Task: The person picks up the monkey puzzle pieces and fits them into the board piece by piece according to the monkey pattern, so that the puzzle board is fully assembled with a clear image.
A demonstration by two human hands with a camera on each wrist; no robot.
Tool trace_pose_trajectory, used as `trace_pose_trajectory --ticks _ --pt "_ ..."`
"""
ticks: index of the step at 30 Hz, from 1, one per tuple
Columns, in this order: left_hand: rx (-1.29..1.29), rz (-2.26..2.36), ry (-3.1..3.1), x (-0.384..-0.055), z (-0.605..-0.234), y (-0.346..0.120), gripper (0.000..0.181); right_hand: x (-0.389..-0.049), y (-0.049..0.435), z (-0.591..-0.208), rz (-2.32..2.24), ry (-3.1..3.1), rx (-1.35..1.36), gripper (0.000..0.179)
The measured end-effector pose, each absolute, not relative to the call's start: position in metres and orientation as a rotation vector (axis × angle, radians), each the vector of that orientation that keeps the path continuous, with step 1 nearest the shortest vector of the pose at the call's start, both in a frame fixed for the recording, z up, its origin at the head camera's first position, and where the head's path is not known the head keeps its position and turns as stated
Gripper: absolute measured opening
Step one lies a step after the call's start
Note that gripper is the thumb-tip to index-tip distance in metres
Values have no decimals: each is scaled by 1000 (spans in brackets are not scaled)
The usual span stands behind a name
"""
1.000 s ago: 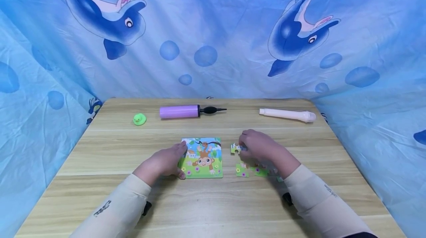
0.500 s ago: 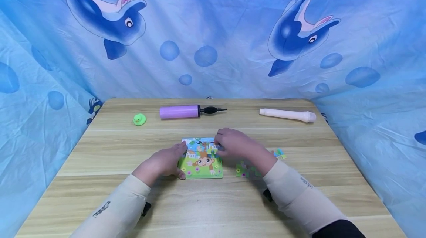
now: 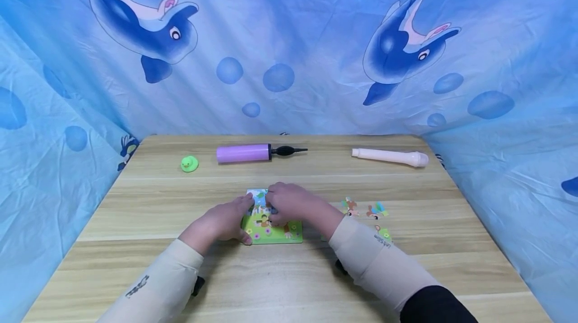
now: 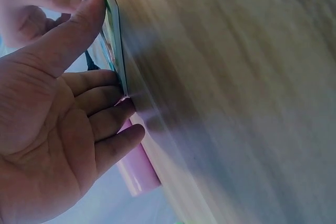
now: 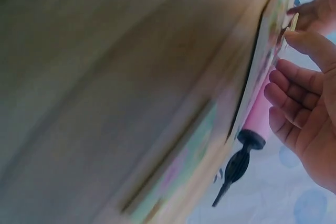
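A square jigsaw puzzle board (image 3: 271, 237) with a monkey picture on green and blue lies mid-table. My left hand (image 3: 224, 220) holds its left side, thumb at the near corner and fingers along the edge towards the far corner. Over the board, my right hand (image 3: 293, 205) pinches a puzzle piece, whose thin edge (image 5: 294, 22) shows by the thumb in the right wrist view. That hand hides much of the picture. To the right lie loose puzzle pieces (image 3: 376, 211), partly covered by the right forearm.
Along the back of the table lie a purple hand pump (image 3: 244, 153) with a black nozzle and a pale pink toy microphone (image 3: 390, 157). A small green rubber duck (image 3: 189, 164) sits at the back left. A blue dolphin-print curtain (image 3: 280, 22) surrounds the table.
My right hand has moved left from the loose pieces onto the board, bringing a puzzle piece along. The left hand has stayed at the board's left side.
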State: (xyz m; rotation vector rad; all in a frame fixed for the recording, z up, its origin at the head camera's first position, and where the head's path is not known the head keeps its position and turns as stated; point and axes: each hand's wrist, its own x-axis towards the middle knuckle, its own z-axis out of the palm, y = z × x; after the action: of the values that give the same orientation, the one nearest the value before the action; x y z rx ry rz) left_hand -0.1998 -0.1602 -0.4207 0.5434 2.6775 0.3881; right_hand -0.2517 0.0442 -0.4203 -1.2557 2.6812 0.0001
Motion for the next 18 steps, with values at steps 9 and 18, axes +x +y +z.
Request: trace_pose_trajectory --ticks 9,18 --pt "561 383 2690 -200 -421 -160 107 -251 29 -425 53 2691 -1244 21" --pt "583 342 2672 -199 -421 -158 103 -250 28 -429 63 2694 -1295 25"
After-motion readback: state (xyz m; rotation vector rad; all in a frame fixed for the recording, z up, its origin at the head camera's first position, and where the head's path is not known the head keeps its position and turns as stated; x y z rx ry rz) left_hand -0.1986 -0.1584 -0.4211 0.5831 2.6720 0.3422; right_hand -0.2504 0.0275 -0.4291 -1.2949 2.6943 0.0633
